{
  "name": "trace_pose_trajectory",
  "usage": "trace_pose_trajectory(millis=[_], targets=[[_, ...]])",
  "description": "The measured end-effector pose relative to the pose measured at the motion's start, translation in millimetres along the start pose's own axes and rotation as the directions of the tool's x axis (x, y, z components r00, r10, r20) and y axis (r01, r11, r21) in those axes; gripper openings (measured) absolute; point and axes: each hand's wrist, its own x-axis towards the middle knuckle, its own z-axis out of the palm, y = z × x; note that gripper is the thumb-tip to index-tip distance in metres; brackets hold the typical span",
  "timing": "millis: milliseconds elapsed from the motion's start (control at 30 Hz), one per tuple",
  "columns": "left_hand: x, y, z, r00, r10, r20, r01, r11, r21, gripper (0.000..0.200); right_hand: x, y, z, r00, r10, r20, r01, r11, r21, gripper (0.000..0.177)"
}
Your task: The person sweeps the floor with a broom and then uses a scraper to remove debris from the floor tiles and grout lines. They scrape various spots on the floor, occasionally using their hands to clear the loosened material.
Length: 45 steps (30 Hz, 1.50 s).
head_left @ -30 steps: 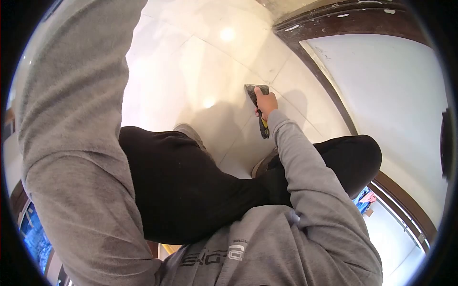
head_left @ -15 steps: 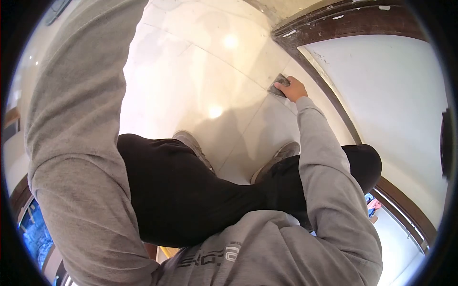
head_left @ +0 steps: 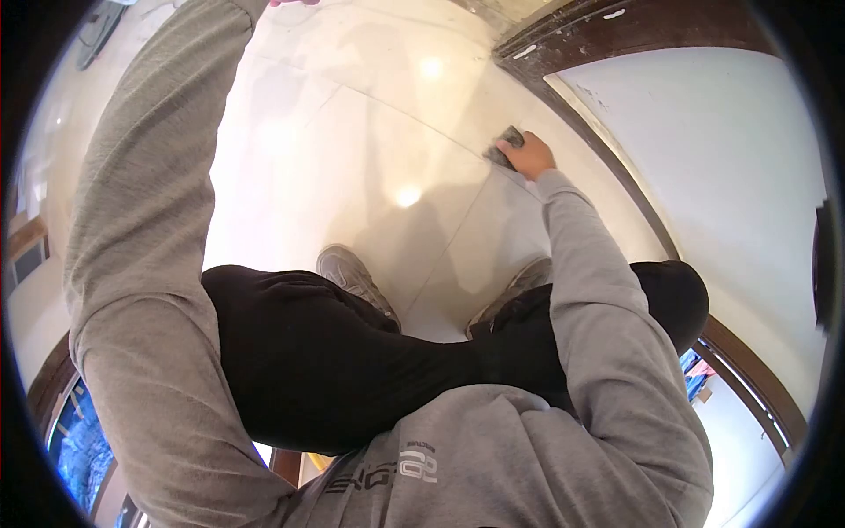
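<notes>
My right hand (head_left: 531, 157) grips a dark grey, mottled pad (head_left: 504, 148) by its right side, thumb on top. The pad lies against the pale tiled floor (head_left: 352, 150), near a joint between tiles. At the top edge of the view only a sliver of my left hand (head_left: 295, 2) shows beyond the raised grey sleeve; its fingers are mostly cut off, and what it holds or touches is out of sight.
Dark brown framing (head_left: 651, 40) with chipped paint borders a white panel (head_left: 695, 150) at the right. My shoes (head_left: 356, 280) stand on the floor between my bent knees. Blue items (head_left: 81, 444) show at the lower left, and a dark object (head_left: 101, 35) lies at the upper left.
My right hand and the pad have shifted slightly left and up. A bit of my left hand now shows at the top edge, and its sleeve has moved. The view has shifted a little.
</notes>
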Motion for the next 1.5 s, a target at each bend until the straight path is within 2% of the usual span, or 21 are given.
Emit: trace_pose_trajectory(millis=[100, 200, 300, 333, 433, 500, 567, 633, 667, 733, 767, 867, 1000, 1067, 1100, 1167, 1200, 1300, 1400, 1433, 1500], targets=[[11, 1, 6, 0.991, 0.107, -0.077, -0.106, 0.994, 0.019, 0.045, -1, -27, 8, 0.99, 0.026, -0.14, -0.018, 0.998, 0.059, 0.075], [23, 14, 15, 0.987, 0.117, -0.106, -0.122, 0.992, -0.043, 0.044, -18, -50, -14, 0.987, 0.145, 0.064, -0.153, 0.978, 0.142, 0.069], [41, 31, 47, 0.917, 0.322, -0.236, -0.355, 0.928, -0.112, 0.043, -30, -43, 9, 0.986, 0.153, 0.062, -0.163, 0.957, 0.241, 0.063], [5, 71, 22, 0.983, 0.183, -0.019, -0.18, 0.933, -0.31, 0.032, -39, -40, 19, 0.973, 0.227, 0.05, -0.229, 0.896, 0.382, 0.059], [14, 133, 57, 0.985, 0.15, 0.088, -0.107, 0.922, -0.373, 0.04, -48, -15, 58, 0.911, 0.344, 0.227, -0.393, 0.559, 0.73, 0.047], [21, 184, 118, 0.991, 0.062, 0.122, 0.024, 0.799, -0.6, 0.049, -62, -21, 62, 0.891, 0.346, 0.294, -0.426, 0.414, 0.804, 0.037], [3, 240, 169, 0.922, 0.011, 0.388, 0.319, 0.547, -0.774, 0.06, -59, -22, 72, 0.935, 0.221, 0.277, -0.332, 0.275, 0.903, 0.037], [-34, 284, 188, 0.856, 0.033, 0.516, 0.484, 0.298, -0.823, 0.059, -60, -30, 72, 0.933, 0.23, 0.277, -0.333, 0.257, 0.907, 0.036], [-39, 303, 200, 0.851, 0.04, 0.523, 0.49, 0.298, -0.819, 0.059, -51, -28, 77, 0.937, 0.249, 0.246, -0.312, 0.274, 0.91, 0.036], [-37, 332, 224, 0.762, 0.107, 0.638, 0.647, -0.084, -0.758, 0.057, -42, -24, 85, 0.939, 0.271, 0.214, -0.287, 0.27, 0.919, 0.038], [-28, 344, 243, 0.764, 0.105, 0.636, 0.645, -0.084, -0.76, 0.057, -35, -22, 92, 0.94, 0.269, 0.212, -0.285, 0.27, 0.92, 0.038], [-4, 371, 289, 0.851, -0.284, 0.442, 0.43, -0.108, -0.896, 0.048, -31, -24, 95, 0.918, 0.342, 0.203, -0.303, 0.27, 0.914, 0.041], [5, 366, 275, 0.846, -0.352, 0.401, 0.417, -0.032, -0.908, 0.043, 1, -10, 111, 0.927, 0.317, 0.202, -0.282, 0.233, 0.931, 0.039], [9, 365, 269, 0.841, -0.387, 0.378, 0.379, -0.077, -0.922, 0.043, 40, 23, 146, 0.996, -0.083, -0.039, 0.077, 0.531, 0.844, 0.047], [2, 363, 260, 0.837, -0.383, 0.391, 0.393, -0.075, -0.916, 0.043, 23, 14, 133, 0.997, -0.075, -0.025, 0.061, 0.53, 0.846, 0.047], [-14, 353, 241, 0.916, -0.237, 0.323, 0.38, 0.259, -0.888, 0.046, -19, -25, 88, 0.935, 0.257, 0.244, -0.294, 0.176, 0.94, 0.041], [-8, 350, 235, 0.92, -0.25, 0.301, 0.363, 0.26, -0.895, 0.046, -2, -27, 90, 0.944, 0.241, 0.225, -0.271, 0.178, 0.946, 0.041], [-16, 367, 247, 0.817, -0.48, 0.319, 0.421, 0.12, -0.899, 0.048, 4, -4, 118, 0.95, 0.286, 0.125, -0.218, 0.32, 0.922, 0.037], [-10, 357, 229, 0.834, -0.381, 0.399, 0.4, -0.079, -0.913, 0.053, -7, -23, 78, 0.946, 0.139, 0.293, -0.306, 0.085, 0.948, 0.049], [-17, 365, 240, 0.835, -0.377, 0.401, 0.403, -0.079, -0.912, 0.053, -15, -14, 94, 0.945, 0.143, 0.295, -0.309, 0.084, 0.948, 0.049], [-9, 369, 262, 0.808, -0.479, 0.342, 0.449, 0.127, -0.885, 0.051, -4, -11, 117, 0.921, 0.388, 0.024, -0.201, 0.42, 0.885, 0.049]])
